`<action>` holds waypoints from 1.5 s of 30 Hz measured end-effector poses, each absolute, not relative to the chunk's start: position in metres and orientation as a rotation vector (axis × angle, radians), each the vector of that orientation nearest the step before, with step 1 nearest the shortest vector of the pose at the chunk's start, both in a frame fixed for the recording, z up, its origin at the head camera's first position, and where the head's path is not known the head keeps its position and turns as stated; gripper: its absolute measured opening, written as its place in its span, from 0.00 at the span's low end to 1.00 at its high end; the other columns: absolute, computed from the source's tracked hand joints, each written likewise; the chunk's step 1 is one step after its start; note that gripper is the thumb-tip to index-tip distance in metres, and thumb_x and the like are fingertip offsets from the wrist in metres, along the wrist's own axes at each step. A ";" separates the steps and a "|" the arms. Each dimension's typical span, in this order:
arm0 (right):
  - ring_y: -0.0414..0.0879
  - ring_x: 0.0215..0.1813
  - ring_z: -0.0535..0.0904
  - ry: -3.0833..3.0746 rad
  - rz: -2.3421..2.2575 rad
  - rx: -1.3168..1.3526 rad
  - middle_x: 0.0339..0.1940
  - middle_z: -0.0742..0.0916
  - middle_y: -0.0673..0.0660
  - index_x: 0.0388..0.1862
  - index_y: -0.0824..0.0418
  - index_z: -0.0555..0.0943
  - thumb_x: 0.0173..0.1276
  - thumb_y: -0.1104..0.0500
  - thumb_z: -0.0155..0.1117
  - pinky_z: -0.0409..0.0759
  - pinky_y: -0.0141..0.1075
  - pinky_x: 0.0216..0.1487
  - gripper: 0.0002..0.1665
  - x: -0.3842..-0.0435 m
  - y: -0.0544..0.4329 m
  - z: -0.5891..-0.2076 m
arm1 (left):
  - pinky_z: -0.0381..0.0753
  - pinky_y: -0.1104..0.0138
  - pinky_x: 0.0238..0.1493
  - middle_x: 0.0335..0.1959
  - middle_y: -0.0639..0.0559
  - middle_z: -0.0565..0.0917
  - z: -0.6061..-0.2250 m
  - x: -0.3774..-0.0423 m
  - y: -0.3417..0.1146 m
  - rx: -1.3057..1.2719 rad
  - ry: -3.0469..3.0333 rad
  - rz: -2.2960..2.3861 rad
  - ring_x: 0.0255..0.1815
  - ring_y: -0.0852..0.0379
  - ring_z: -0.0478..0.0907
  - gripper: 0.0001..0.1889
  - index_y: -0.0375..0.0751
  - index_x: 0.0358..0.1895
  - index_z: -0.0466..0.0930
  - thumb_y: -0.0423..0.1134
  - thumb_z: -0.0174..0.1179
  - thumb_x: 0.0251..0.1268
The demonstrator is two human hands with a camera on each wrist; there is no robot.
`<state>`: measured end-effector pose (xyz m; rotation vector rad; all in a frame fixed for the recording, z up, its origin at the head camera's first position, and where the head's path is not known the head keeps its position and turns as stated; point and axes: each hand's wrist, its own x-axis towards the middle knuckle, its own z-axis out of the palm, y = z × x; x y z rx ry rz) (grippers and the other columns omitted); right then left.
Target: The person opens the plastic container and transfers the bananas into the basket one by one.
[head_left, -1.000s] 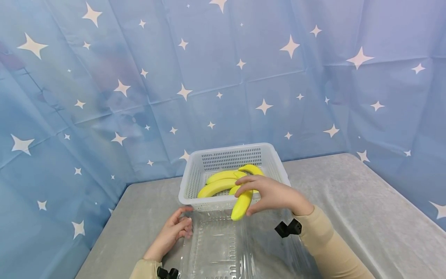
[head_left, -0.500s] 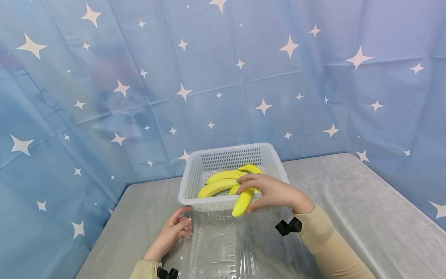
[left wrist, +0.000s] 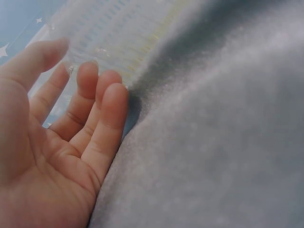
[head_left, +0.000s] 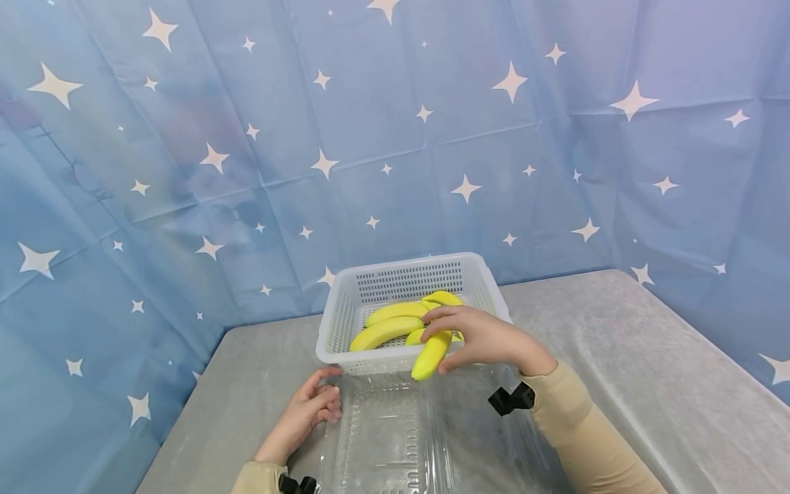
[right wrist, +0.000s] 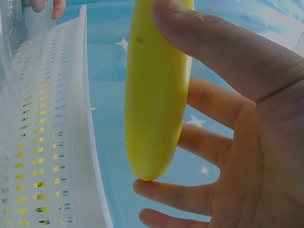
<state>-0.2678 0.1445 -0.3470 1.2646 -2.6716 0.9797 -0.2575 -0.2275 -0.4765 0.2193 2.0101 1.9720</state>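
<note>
A yellow banana [head_left: 431, 358] is pinched between the thumb and fingers of my right hand [head_left: 484, 339], tilted above the front rim of the white basket [head_left: 367, 362]. In the right wrist view the thumb lies across the banana [right wrist: 156, 95] and a fingertip is right at its lower end. Several more bananas [head_left: 384, 333] lie inside the basket. My left hand [head_left: 305, 413], its fingers loosely bent and holding nothing, is at the far left corner of a clear plastic container [head_left: 378, 439], close to the basket's front left corner. The left wrist view shows its palm and relaxed fingers [left wrist: 111, 107].
The clear container stands in front of the basket on a table with a grey cloth [head_left: 617, 357]. Behind the table hangs a blue curtain [head_left: 382, 199] with white stars. Black wrist mounts [head_left: 511, 399] sit on both sleeves.
My right hand has moved the banana slightly up and toward the basket. The left hand, the basket and the clear container have stayed in place.
</note>
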 end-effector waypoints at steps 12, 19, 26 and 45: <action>0.55 0.69 0.66 -2.703 1.003 1.207 0.65 0.76 0.54 0.51 0.51 0.84 0.52 0.54 0.78 0.67 0.50 0.63 0.26 -0.268 0.145 -0.346 | 0.81 0.67 0.30 0.28 0.50 0.75 -0.476 -0.256 -0.227 0.214 2.022 1.980 0.26 0.59 0.77 0.22 0.36 0.67 0.60 0.36 0.51 0.74; 0.53 0.69 0.66 -2.727 0.999 1.166 0.66 0.75 0.52 0.52 0.48 0.83 0.52 0.52 0.78 0.68 0.49 0.63 0.27 -0.268 0.145 -0.345 | 0.80 0.68 0.30 0.28 0.50 0.75 -0.476 -0.257 -0.227 0.212 2.018 1.981 0.26 0.59 0.77 0.22 0.36 0.66 0.61 0.37 0.52 0.74; 0.53 0.69 0.65 -2.734 1.014 1.153 0.66 0.75 0.52 0.53 0.49 0.83 0.52 0.51 0.78 0.68 0.49 0.63 0.27 -0.270 0.146 -0.346 | 0.80 0.68 0.29 0.28 0.50 0.75 -0.477 -0.257 -0.228 0.216 2.011 1.982 0.26 0.60 0.77 0.23 0.35 0.66 0.60 0.37 0.53 0.74; 0.57 0.70 0.64 -2.729 1.015 1.124 0.66 0.75 0.55 0.51 0.49 0.83 0.53 0.49 0.78 0.69 0.51 0.62 0.25 -0.276 0.149 -0.351 | 0.80 0.68 0.29 0.28 0.50 0.75 -0.476 -0.256 -0.226 0.196 2.016 1.980 0.26 0.60 0.76 0.23 0.35 0.67 0.59 0.37 0.52 0.74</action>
